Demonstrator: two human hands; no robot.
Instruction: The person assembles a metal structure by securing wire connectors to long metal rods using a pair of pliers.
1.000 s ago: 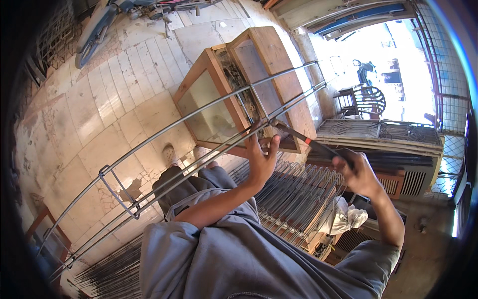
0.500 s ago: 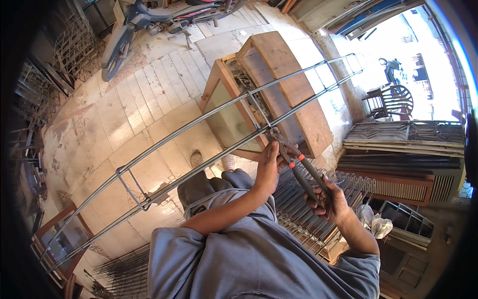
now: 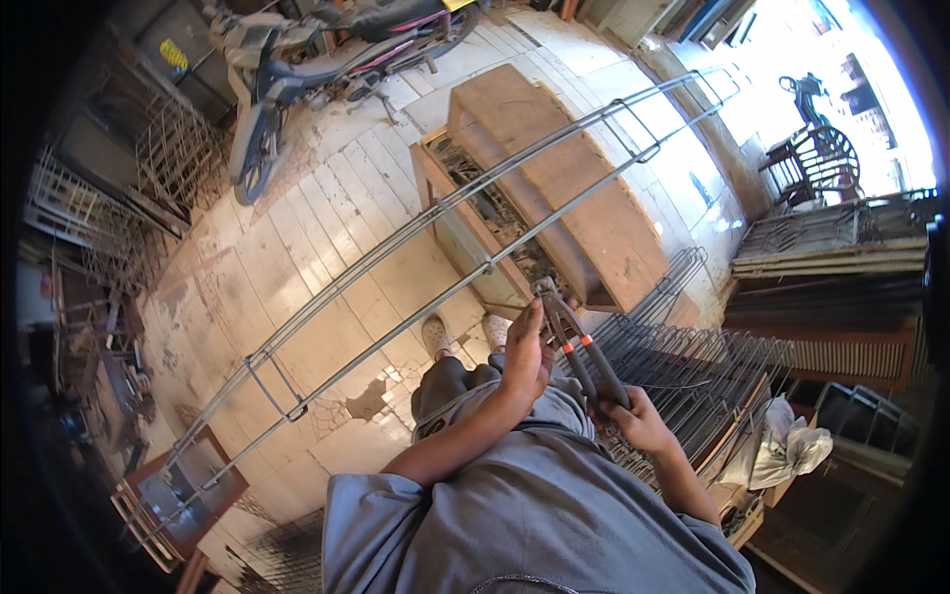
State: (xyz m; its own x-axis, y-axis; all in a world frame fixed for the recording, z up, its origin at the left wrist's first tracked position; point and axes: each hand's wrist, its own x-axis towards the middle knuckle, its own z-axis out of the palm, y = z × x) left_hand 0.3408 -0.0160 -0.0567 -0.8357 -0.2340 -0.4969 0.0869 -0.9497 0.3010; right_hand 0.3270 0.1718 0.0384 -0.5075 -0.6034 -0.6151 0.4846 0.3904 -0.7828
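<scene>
My right hand (image 3: 638, 416) is closed round the dark grips of long-handled pincers (image 3: 582, 351) with orange bands. The pincers' metal head points up and away from me, beside a long steel-rod cage (image 3: 381, 342). My left hand (image 3: 526, 361) is up against the pincers near their head, thumb raised and fingers curled. What those fingers hold, if anything, is hidden. The cage runs slantwise across the view, from lower left to upper right, with wire stirrups along its rods. A gap shows between the pincers' head and the nearest rod.
Beyond the cage stands a wooden cabinet (image 3: 564, 168) with debris in its open part. Many bent rods (image 3: 683, 361) are stacked to my right, by a white plastic bag (image 3: 787, 445). A motorbike (image 3: 346, 59) stands at the far left, a wooden chair (image 3: 816, 163) at far right.
The pincers' head has come off the cage rod by a stirrup joint and is now apart from it. The cage appears shifted and turned, and the view has moved a little.
</scene>
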